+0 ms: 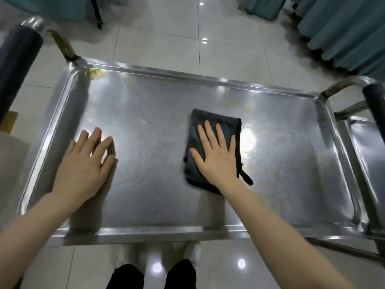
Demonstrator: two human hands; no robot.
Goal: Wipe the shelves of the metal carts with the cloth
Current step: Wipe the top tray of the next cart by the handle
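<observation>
2 hands: both lie on the top shelf (156,142) of the nearer metal cart, well apart from each other.
Left hand (83,163): flat on bare steel toward the left end, fingers straight and slightly spread, holding nothing; it looks like a brace.
Right hand (216,155): flat, fingers splayed, pressing down on the cloth (227,122) rather than curling round it.
Cloth position: dark and folded to a rectangle, on the shelf right of centre and under the right palm; a small loop (246,178) sticks out at its near right corner.
Cloth long axis: near to far, roughly in line with the right forearm, so sideways strokes should sweep the widest band.
Shelf long axis: left to right across the view, with a raised rim all round.
Nearer hand: the right is on the cloth; the left lies to the cloth's left, with bare shelf between them.
Residue: a yellowish smear (95,74) in the far left corner, a fleck (224,91) near the far rim beyond the cloth, and a pale patch (248,151) just right of the cloth, partly lost in glare.
Coming move, as a judgement: the corner smear lies forward and left of the cloth, so the right hand would push diagonally across the shelf; the left hand is nearer that end but has no cloth.
Second cart (362,147): its shelf shows just beside the right end.
Lower shelves: hidden.
</observation>
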